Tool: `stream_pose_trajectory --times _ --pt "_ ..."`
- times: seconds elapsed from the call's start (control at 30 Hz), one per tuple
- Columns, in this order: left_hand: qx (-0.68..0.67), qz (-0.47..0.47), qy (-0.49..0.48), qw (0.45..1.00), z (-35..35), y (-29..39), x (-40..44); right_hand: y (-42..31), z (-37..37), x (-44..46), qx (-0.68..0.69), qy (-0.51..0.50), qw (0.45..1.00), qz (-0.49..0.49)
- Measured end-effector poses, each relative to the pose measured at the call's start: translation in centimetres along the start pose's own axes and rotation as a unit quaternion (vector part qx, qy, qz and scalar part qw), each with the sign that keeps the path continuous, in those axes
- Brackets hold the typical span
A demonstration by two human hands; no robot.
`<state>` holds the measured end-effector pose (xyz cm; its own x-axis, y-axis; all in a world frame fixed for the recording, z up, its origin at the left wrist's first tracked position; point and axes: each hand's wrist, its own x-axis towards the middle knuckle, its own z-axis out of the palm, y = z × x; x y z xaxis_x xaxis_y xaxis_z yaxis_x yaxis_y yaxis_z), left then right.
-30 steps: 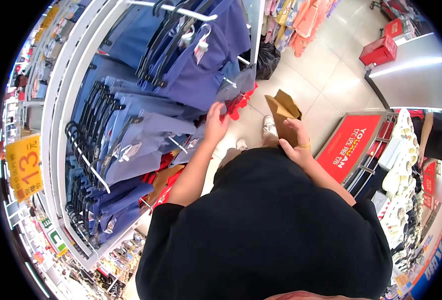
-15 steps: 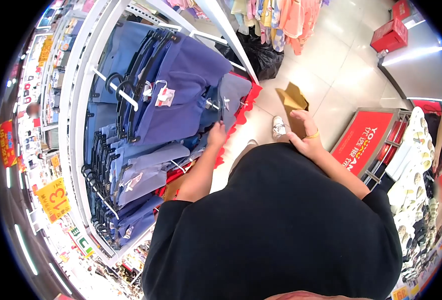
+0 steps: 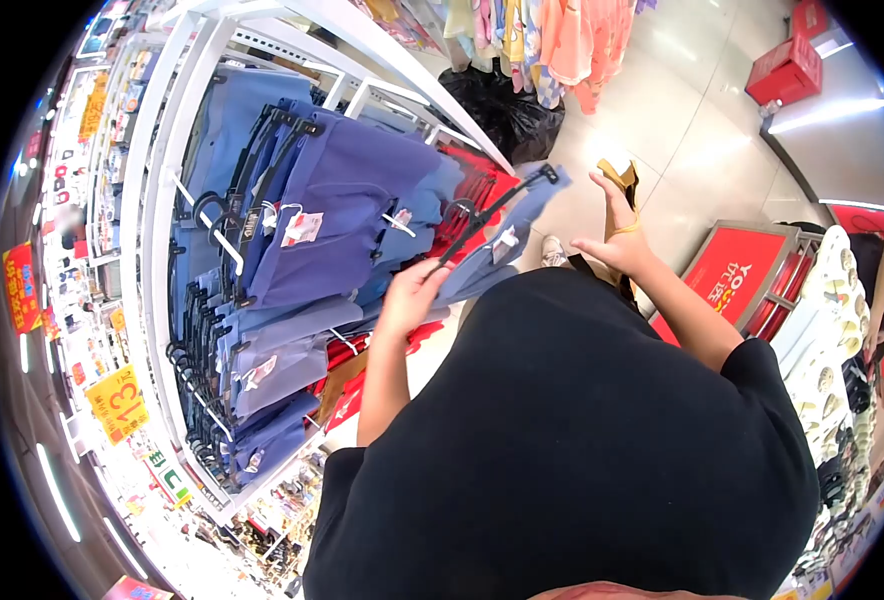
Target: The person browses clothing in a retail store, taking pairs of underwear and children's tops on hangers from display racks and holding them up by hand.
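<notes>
My left hand (image 3: 414, 297) is closed around a black clothes hanger (image 3: 460, 238), out in front of the rack. Clipped to that hanger, a pair of blue shorts (image 3: 502, 245) hangs at a slant over the floor, with a white tag on it. To the right is my right hand (image 3: 617, 235), its thumb and fingers spread and nothing in its grasp. Just beyond its fingers shows a brown cardboard piece (image 3: 619, 175), partly hidden; whether they touch I cannot tell. Purple-blue shorts (image 3: 347, 190) hang on the rack left of my left hand.
A white metal rack (image 3: 167, 150) with several rows of blue garments stands on the left. A black plastic bag (image 3: 507, 110) lies on the floor ahead. At right are a red sign stand (image 3: 722, 275) and a display of white shoes (image 3: 830, 320).
My left hand has drawn the hanger with blue shorts away from the rack's lower front, and it now tilts in the open. My right hand has moved slightly forward and stays open.
</notes>
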<state>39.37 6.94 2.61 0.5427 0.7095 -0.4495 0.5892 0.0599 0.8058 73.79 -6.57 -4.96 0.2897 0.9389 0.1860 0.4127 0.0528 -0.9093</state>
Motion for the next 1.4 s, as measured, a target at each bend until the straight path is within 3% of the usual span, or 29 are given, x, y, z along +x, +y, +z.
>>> stream_pose_trajectory --times 0.17,0.2,0.3,0.33,0.43,0.47,0.6,0.63,0.73,0.83,0.87,1.03,1.17,1.4 --pt "-0.114 0.052 -0.050 0.991 -3.1 3.9 -0.5 1.4 -0.4 0.8 0.059 -0.099 0.993 0.004" --pt "-0.139 0.052 -0.044 0.988 -3.2 4.4 -0.5 0.9 -0.1 0.9 0.044 -0.043 0.998 -0.033" --pt "-0.175 0.048 0.008 0.983 -3.2 4.8 -0.1 0.5 -0.2 1.3 0.009 -0.097 0.995 -0.024" --pt "-0.161 0.038 0.010 0.986 -3.4 4.9 0.0 0.1 0.2 1.1 0.049 -0.056 0.997 0.017" --pt "-0.098 0.008 0.041 0.994 -3.2 4.7 0.5 0.2 0.4 0.7 0.072 -0.064 0.991 0.090" --pt "-0.078 0.013 0.051 0.996 -2.9 3.3 0.9 0.2 0.7 0.7 0.053 -0.039 0.997 0.046" --pt "-0.044 0.015 0.076 0.996 -1.6 2.1 1.1 0.6 1.5 0.2 0.081 -0.072 0.993 0.037" --pt "-0.029 -0.026 0.086 0.996 -1.5 1.1 1.4 0.4 1.5 0.2 0.087 -0.072 0.992 0.049" --pt "0.035 -0.014 0.134 0.990 -0.2 -1.4 2.2 -0.9 1.7 0.4 0.091 -0.072 0.989 0.088" --pt "0.043 -0.036 0.163 0.985 0.9 -2.9 2.1 0.5 3.1 0.1 0.117 -0.029 0.991 0.053" --pt "0.037 -0.043 0.173 0.983 1.0 -3.2 2.1 1.6 2.8 -0.2 0.060 -0.068 0.994 0.066" --pt "-0.015 -0.083 0.216 0.973 0.7 -6.6 1.8 0.9 3.4 0.7 0.086 -0.051 0.993 0.058" --pt "-0.016 -0.064 0.279 0.958 0.3 -10.6 2.1 0.5 4.0 1.4 0.110 -0.053 0.990 0.065" --pt "0.015 -0.104 0.251 0.962 -0.2 -13.3 2.1 -1.6 5.7 1.3 0.106 -0.067 0.989 0.073"
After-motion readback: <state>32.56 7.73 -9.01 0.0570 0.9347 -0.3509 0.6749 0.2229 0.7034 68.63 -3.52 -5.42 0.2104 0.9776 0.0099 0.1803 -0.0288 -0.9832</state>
